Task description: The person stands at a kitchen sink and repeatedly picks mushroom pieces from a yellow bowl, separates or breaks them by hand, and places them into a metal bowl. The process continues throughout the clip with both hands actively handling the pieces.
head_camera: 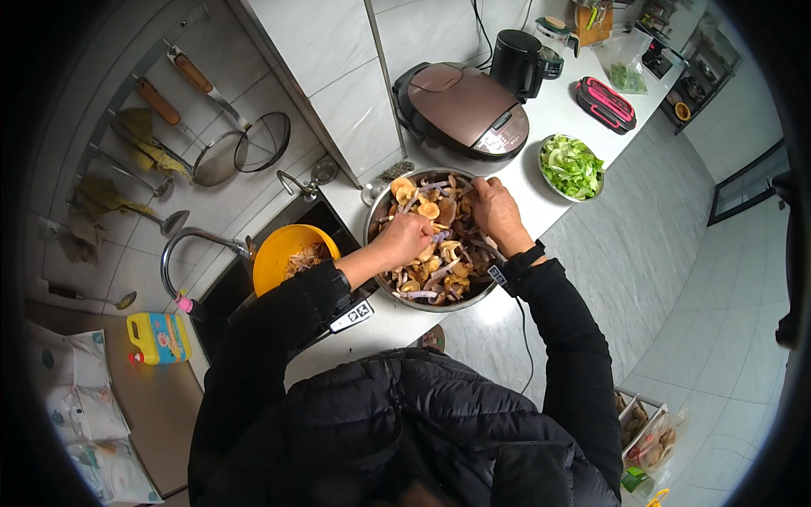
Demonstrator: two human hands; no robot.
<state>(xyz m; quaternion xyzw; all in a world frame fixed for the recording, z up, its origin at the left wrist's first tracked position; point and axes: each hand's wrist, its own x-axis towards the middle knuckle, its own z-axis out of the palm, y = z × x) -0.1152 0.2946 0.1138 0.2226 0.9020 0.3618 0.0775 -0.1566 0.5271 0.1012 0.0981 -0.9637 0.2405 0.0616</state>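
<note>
A large metal bowl [455, 308] on the counter is heaped with brown-capped mushrooms [443, 269], several with purplish stems. My left hand [405, 239] is over the heap with its fingers curled, the fingertips against a purplish stem; whether they grip it is hidden. Near the bowl's far right rim, my right hand [497, 206] reaches down among the mushrooms, its fingers bent and their tips partly hidden. To the left, a yellow basin [266, 253] with mushroom pieces [304, 258] stands in the dark sink [225, 298], partly covered by my left sleeve.
Behind the bowl sits a rice cooker [459, 104], with a black kettle [514, 63] beyond. A bowl of green leaves [571, 166] lies right, near the counter edge. The faucet [190, 237] arches over the sink. Strainers [263, 142] hang left. A cable [527, 345] trails from my right wrist.
</note>
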